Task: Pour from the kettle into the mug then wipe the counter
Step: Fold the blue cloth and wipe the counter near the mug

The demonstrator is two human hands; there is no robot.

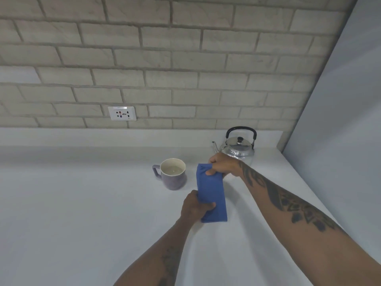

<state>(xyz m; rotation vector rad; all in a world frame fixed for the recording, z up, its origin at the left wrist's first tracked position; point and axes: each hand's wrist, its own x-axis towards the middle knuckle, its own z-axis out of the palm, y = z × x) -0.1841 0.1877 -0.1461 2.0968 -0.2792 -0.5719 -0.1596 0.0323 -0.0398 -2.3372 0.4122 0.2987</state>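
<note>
Folded blue cloth point(211, 195) pinched at opposite ends by left hand point(195, 206) and right hand point(223, 164), filled purple ceramic mug point(172, 174) mid-counter, shiny steel kettle point(238, 146) near back right corner of white counter point(72, 203).

There is a single view, from a wide-angle camera worn on the person's head. It looks forward and down across a white counter point(72, 203) toward a brick wall point(165, 58) at the far side, which fills the upper half of the picture. The wide lens bends the wall's courses and the counter edge. A plain white side wall point(350, 100) closes the scene on the right. Both forearms enter from the near edge, close to the lens. With only one camera, no part of the scene is shared with another view.
</note>
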